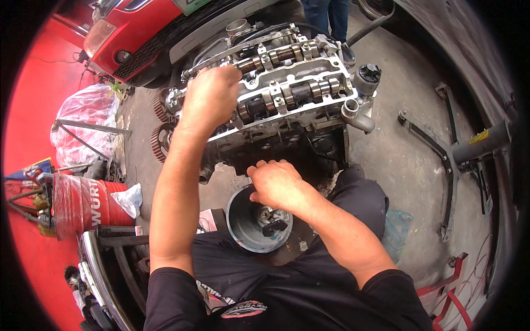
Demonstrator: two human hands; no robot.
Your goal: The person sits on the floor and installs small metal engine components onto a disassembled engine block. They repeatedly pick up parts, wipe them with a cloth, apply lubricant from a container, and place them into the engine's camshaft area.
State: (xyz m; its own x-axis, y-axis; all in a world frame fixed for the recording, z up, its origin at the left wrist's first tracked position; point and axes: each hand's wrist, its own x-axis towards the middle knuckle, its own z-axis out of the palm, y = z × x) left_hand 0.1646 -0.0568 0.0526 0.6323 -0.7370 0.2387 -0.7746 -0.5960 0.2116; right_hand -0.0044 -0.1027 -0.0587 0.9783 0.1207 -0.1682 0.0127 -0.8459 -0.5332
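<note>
In front of me stands an engine (265, 149) with its top uncovered, showing two camshafts, the nearer camshaft (302, 94) in full view. My left hand (212, 94) is over the left part of the cylinder head, fingers curled in and slightly blurred; whatever they grip is hidden beneath. Lower down, my right hand (274, 182) hangs at the engine's near side, above a grey bucket (234, 218). Its fingers bend downward with the thumb below, and the palm side is out of sight. Metal and dark parts (273, 226) lie inside the bucket.
Two toothed pulleys (160, 146) sit at the engine's left end. A plastic-wrapped red drum (83, 204) stands left. Behind is a red vehicle (118, 38), and a person's legs (326, 19) show at the back. Black lift arms (441, 154) reach across the floor at right.
</note>
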